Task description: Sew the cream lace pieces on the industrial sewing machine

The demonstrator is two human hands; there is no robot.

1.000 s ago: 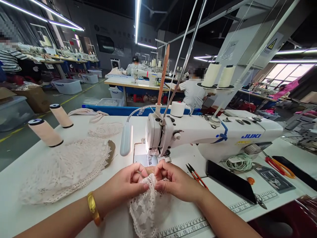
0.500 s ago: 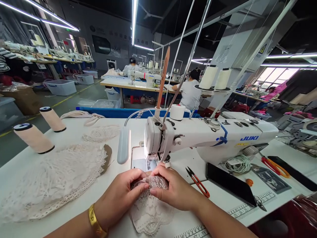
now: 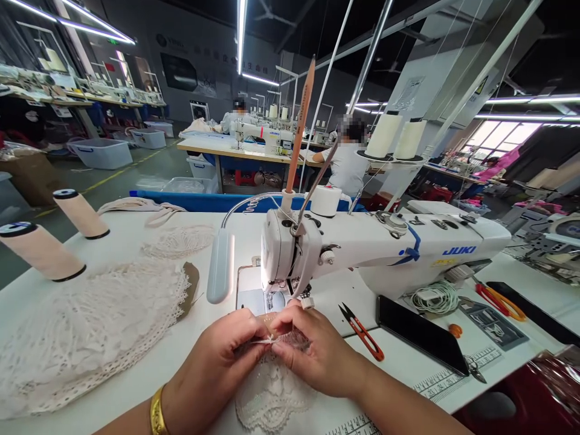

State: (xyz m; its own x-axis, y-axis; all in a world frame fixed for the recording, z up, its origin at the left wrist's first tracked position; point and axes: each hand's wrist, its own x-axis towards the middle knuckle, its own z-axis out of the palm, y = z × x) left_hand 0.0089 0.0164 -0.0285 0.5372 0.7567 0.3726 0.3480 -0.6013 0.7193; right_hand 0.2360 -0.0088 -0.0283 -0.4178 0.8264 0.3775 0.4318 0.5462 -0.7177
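Plainly the small lace piece (image 3: 270,396) is a light, limp thing. It is open-worked like the larger lace heap (image 3: 90,326) that lies spread on the counter (image 3: 149,374) at far left, below two thread cones (image 3: 40,251). I judge that it has no stiffness and would sag, bunch and stretch wherever it is unsupported. Its holes could also snag on a nail or a tool point. It is best taken at the edge, in a close pinch from both sides with the span between kept short, because a broad grip would only crumple it.

The left hand (image 3: 217,362), a gold bangle (image 3: 157,414) at its wrist, comes in from the lower left. Its fingers (image 3: 251,331) are closed in a pinch on the upper edge of the lace. That edge is gathered into a thin, pale ridge running straight across to the right hand (image 3: 319,356). The fingers (image 3: 284,349) of the right hand are likewise clenched on it, tip nearly to tip with the left. A little of the lace shows beneath the right knuckles. The scalloped remainder hangs down from the pinch and rests flat on the counter between the two wrists, towards the person.

Just beyond the fingertips stands the needle area of the white sewing machine (image 3: 362,248), near the lace but not touching it. To the right of the right hand lie red-handled snips (image 3: 362,333), then a dark phone (image 3: 421,335), both apart from the hands.
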